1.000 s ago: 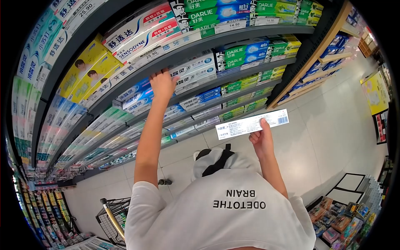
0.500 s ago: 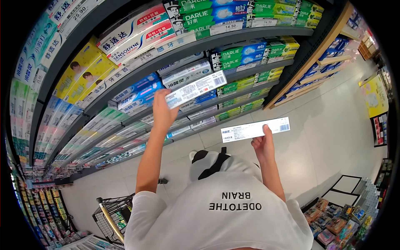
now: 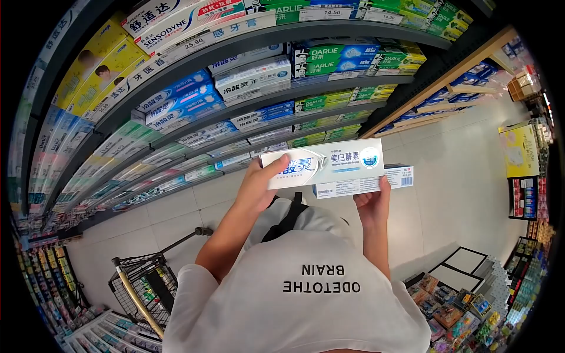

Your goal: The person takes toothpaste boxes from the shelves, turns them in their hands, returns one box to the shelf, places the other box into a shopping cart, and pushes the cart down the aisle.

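My left hand grips the left end of a white toothpaste box, its front with the large blue characters turned up, thumb on top. Behind and partly under it lies a second toothpaste box, showing small print and a barcode. My right hand holds that second box from below, thumb on its face. The first box overlaps the second one, and both are in front of my chest, away from the shelf. On the shelf beyond are similar white boxes beside blue boxes.
Curved shelves of toothpaste cross the upper left, with green boxes among the stock. A wire shopping cart stands at the lower left. Wooden shelving is at the upper right, and a display of small packets at the lower right.
My left hand has come away from the shelf with the white box and moved over beside my right hand. The box's large-print front now shows. The view has shifted, bringing the cart further in.
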`<state>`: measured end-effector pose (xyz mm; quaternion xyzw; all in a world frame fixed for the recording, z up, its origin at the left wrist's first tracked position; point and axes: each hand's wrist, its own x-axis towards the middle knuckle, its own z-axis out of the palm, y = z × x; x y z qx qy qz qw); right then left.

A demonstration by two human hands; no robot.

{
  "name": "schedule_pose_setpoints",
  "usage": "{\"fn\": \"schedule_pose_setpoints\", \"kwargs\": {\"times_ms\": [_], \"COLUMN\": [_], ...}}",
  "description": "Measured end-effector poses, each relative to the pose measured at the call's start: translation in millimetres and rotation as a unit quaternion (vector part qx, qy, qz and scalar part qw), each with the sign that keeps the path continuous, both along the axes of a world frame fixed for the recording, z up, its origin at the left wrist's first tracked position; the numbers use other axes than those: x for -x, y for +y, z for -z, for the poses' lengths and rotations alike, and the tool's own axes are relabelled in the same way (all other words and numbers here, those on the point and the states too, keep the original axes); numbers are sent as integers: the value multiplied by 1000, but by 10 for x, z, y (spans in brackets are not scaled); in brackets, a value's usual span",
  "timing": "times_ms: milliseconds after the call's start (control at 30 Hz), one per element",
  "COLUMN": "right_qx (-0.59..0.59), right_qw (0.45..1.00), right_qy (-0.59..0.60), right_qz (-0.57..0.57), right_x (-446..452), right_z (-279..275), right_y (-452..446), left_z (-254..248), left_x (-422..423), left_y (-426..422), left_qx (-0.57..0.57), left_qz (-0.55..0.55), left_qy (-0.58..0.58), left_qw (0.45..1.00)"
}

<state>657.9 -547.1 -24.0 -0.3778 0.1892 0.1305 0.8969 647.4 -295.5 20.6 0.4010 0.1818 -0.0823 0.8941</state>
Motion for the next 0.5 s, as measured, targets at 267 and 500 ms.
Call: {"fn": "schedule_pose_setpoints", "kwargs": {"times_ms": [267,500], "right_qx": [-25,-14], "right_qw": [999,998], "right_qy": [-31,-40], "right_qz": [23,56], "right_x": [116,181], "right_z": [14,-76], "right_y": [-57,-80], "left_z": [-69,-130], "left_x": [21,89], "left_y": [-195,-263], "left_qx": [7,-23], "left_qz": [33,24], "left_qy": [-27,-9], "left_qw": [999,999]}}
